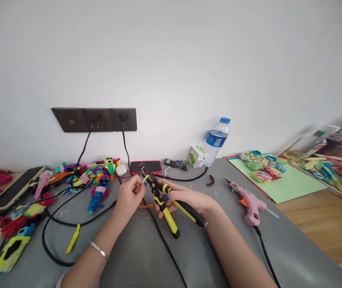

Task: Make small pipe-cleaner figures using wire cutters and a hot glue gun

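Observation:
My right hand [185, 196] is wrapped round a pair of pliers [166, 214] with yellow and black handles. The handles are spread, and the dark jaws point up and left. Close by the jaws, my left hand [132, 192] is closed in a pinch on a short pale yellow strip [146, 178], which looks like pipe cleaner. The strip's tip lies at the jaws; I cannot tell whether they touch it. Part of an orange strip [146, 206] shows on the grey table between my hands. My left fingers hide the rest of the pale strip.
Several fuzzy colourful figures [99, 194] crowd the left, among black cables [55, 212]. A pink glue gun [251, 204] lies at right, with its cord running forward. Behind are a phone [146, 166], a small box [197, 156] and a water bottle [217, 142]. Paper flowers rest on green paper [293, 186].

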Tool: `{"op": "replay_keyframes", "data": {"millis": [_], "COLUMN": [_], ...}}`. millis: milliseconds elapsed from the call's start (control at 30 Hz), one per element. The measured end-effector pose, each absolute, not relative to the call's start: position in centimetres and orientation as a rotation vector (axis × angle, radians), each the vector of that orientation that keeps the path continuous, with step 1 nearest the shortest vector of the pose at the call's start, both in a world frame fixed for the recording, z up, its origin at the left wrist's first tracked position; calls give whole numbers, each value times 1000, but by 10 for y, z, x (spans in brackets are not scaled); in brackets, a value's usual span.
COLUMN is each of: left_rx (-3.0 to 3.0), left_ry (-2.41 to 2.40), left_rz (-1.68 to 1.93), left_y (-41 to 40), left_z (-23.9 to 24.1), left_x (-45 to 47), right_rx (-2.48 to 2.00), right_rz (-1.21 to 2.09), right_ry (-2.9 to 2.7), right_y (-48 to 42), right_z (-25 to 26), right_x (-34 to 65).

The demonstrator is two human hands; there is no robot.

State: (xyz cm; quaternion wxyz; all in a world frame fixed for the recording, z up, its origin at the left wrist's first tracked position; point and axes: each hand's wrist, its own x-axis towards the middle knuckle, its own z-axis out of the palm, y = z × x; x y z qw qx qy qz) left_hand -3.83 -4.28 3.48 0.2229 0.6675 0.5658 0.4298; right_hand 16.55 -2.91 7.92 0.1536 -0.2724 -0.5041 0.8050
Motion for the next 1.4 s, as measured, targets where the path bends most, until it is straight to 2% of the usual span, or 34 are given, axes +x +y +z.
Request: {"op": "replay_keyframes", "data": {"millis": [233,467,667,867,1100,1267,1400], "left_rx": [1830,1829,1837,1856,2043,1997,1656], "left_ry": [1585,1583,1620,1620,1504,1495,1433], "left_rz": [1228,1222,1212,1206,862,849,1117], "left_y": [-42,-39,-38,-36,-36,-37,-36], "left_z": [35,31,30,29,18,20,27], "left_x": [-43,-46,-47,-49,-44,-45,-44], "right_rx": [-699,-847,-929,-817,-533,-677,-1101], "right_rz": [2308,2243,2134,1956,1954,1800,1444], "right_ry": [-1366,-1256,-1298,-1072,-929,-1007,-1464], "right_y": [-31,-38,-48,-36,-13,-14,-21], "right_z": [72,67,69,67,76,84,88], "right_x": [156,144,130,135,169,183,199]}}
